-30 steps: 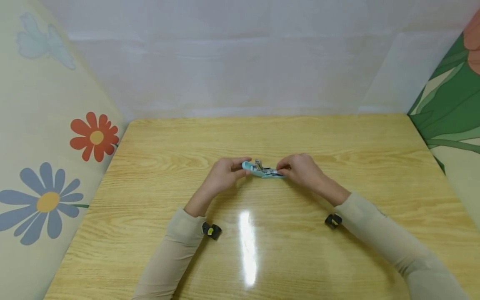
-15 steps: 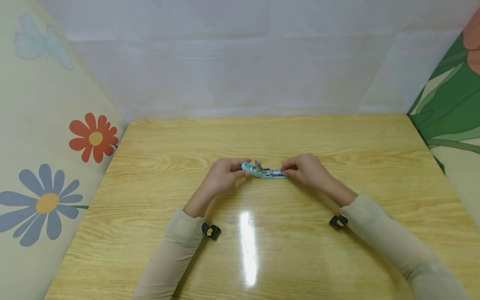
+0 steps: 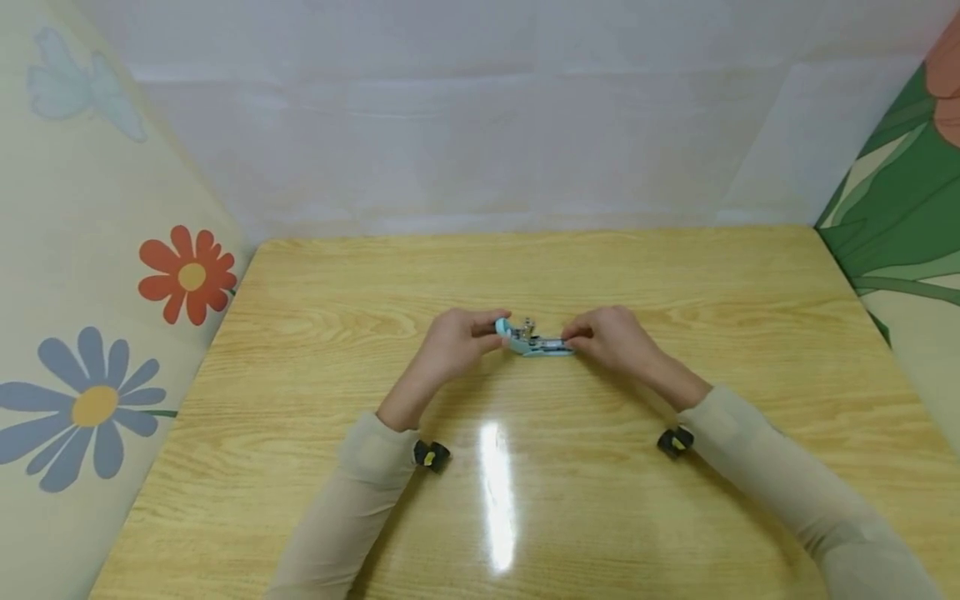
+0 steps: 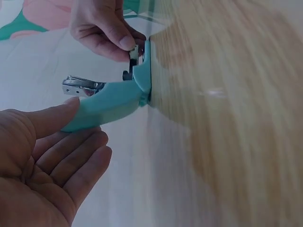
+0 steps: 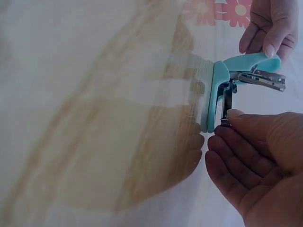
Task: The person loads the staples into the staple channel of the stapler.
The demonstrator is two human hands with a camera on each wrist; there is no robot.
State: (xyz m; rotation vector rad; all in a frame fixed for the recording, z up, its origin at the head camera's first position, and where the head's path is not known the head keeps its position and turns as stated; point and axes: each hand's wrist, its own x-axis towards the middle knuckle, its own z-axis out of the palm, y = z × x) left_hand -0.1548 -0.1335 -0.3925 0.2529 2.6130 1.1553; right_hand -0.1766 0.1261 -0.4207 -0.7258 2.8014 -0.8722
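A teal stapler sits unfolded on the table, its base lying flat on the surface. My left hand pinches the raised teal cover between thumb and fingers. From inside that cover a metal magazine juts out at an angle. At the other end, my right hand holds the tip of the stapler's base, with its thumb on the end of the metal strip there. Its fingertips partly hide that end.
A glossy wood-grain table carries the stapler and reflects a bright light. A white sheet hangs behind, and flower-patterned panels stand at the sides. Each wrist wears a small black camera.
My left hand has moved slightly right, and the stapler's cover now tilts up more steeply. My right hand shifted a little to the right, then stayed at the base's end.
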